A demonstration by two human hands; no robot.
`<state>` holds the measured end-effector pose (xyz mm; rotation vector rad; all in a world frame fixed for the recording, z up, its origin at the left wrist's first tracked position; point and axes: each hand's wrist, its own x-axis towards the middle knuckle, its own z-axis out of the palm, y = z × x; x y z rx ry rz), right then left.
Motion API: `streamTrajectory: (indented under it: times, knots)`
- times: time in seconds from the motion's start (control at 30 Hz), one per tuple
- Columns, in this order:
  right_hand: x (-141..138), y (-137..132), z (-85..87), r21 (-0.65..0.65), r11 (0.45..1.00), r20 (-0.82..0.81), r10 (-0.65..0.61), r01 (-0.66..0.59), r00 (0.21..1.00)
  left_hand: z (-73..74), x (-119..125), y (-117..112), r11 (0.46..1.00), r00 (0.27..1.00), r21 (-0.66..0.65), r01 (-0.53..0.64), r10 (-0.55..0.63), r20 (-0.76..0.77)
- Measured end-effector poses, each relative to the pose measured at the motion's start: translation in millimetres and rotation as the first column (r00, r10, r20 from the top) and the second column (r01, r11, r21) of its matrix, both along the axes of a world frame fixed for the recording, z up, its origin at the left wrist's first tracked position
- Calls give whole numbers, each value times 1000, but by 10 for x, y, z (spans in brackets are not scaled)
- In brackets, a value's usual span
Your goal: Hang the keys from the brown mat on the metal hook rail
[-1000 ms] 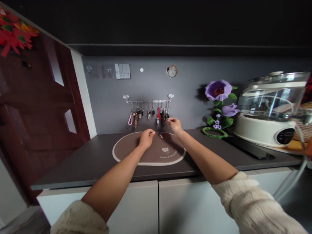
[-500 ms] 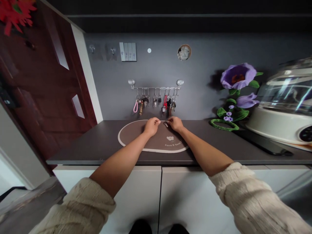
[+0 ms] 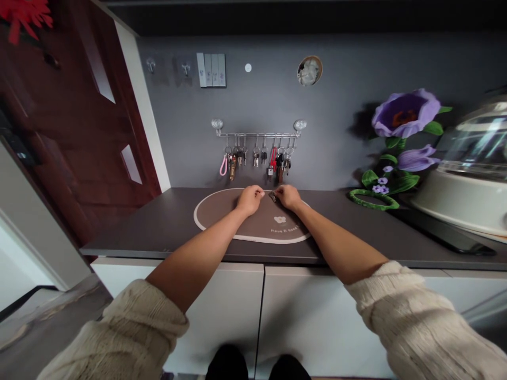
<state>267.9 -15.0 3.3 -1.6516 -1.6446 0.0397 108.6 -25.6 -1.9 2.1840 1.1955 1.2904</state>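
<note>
"Where do the keys lie from your side?"

"I have the small keys (image 3: 273, 196) on the brown mat (image 3: 217, 211), near its far edge, between my two grips. They sit just left of my right grip (image 3: 289, 195), at its fingertips, so that one is nearer. My left grip (image 3: 249, 199) stands slightly farther off, across from it."

"Their long axis?"

"Slanted, far end leftward, near end rightward, as best I can tell at this size."

"And the grips?"

"The left is curled, fingertips together, with nothing visible in it. The right is bunched right at the keys, but I can't tell whether it has hold of them."

"What differs from a second ago?"

"My right grip was up beside the hanging keys (image 3: 288, 166) at the rail's (image 3: 259, 135) right end; now it's low, by the tabletop (image 3: 150, 227). My view has tipped downward too."
</note>
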Motion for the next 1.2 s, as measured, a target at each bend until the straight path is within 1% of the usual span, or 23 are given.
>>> streamTrajectory:
  times: [0.13,0.23,0.37,0.5,0.6,0.73,0.83,1.0,1.07,1.2]
  knots:
    - [8,-67,67,-68,998,143,-5,15,990,-6,-3,5,1000,1000,-1,-2,2,10]
    - [30,-99,114,-91,996,163,9,6,987,-7,-4,6,1000,1000,-5,-4,4,18]
    - [55,-96,145,-75,996,83,55,-49,995,-16,-4,22,1000,1000,2,1,-1,25]
    - [50,-76,155,-33,986,-31,162,-163,986,-31,0,48,1000,1000,24,-3,2,18]
    - [38,-74,154,-8,969,-152,243,-247,958,-38,2,57,999,1000,34,-6,6,17]
    - [23,-99,163,62,926,-305,373,-373,876,-39,1,57,999,999,49,2,-4,37]
    - [6,-138,196,106,894,-399,439,-435,805,-33,0,52,998,999,65,8,-11,49]
    - [-18,-218,269,152,866,-517,481,-477,708,-11,7,30,998,996,62,29,-35,87]
    - [-23,-245,289,176,856,-582,489,-487,649,-5,14,21,997,994,65,43,-49,101]
    - [-34,-304,322,202,838,-718,478,-506,506,-8,27,17,995,990,68,69,-77,117]
